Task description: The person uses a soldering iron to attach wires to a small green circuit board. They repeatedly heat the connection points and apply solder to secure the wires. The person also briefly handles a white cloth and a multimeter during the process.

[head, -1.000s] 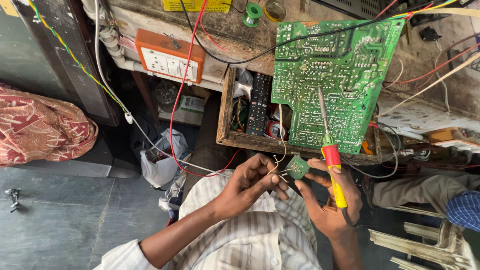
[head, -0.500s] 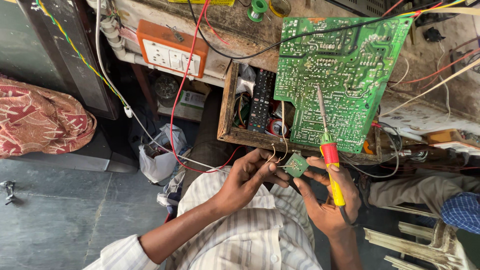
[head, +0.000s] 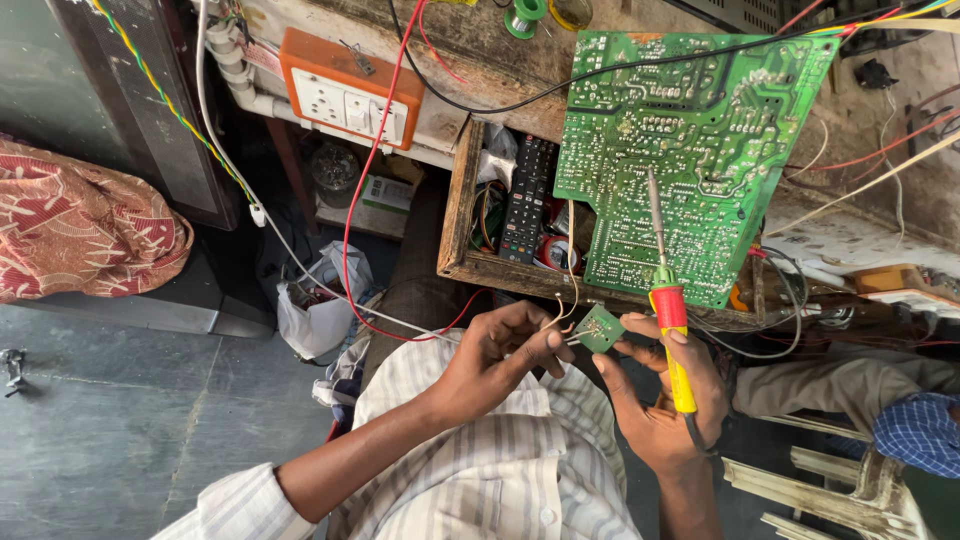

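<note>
My right hand [head: 662, 400] grips a soldering iron [head: 672, 330] with a red and yellow handle, its metal tip pointing up over a large green circuit board [head: 690, 150]. The same hand's fingertips pinch a small green circuit board [head: 599, 327]. My left hand [head: 500, 355] holds the thin wires [head: 566, 300] that run from that small board, fingers closed right beside it. Both hands hover above my striped shirt, just below the wooden drawer.
An open wooden drawer [head: 460, 215] holds a black remote [head: 525, 200] and small parts. An orange switch box [head: 345, 90] hangs on the bench, a red wire [head: 365, 190] loops down. A white bag [head: 315, 310] and red patterned cloth [head: 85, 235] lie left. Another person's leg [head: 850, 385] is right.
The view has shifted slightly. My left hand's fingers have closed tighter on the wires at the small board; the soldering iron stays upright in my right hand.
</note>
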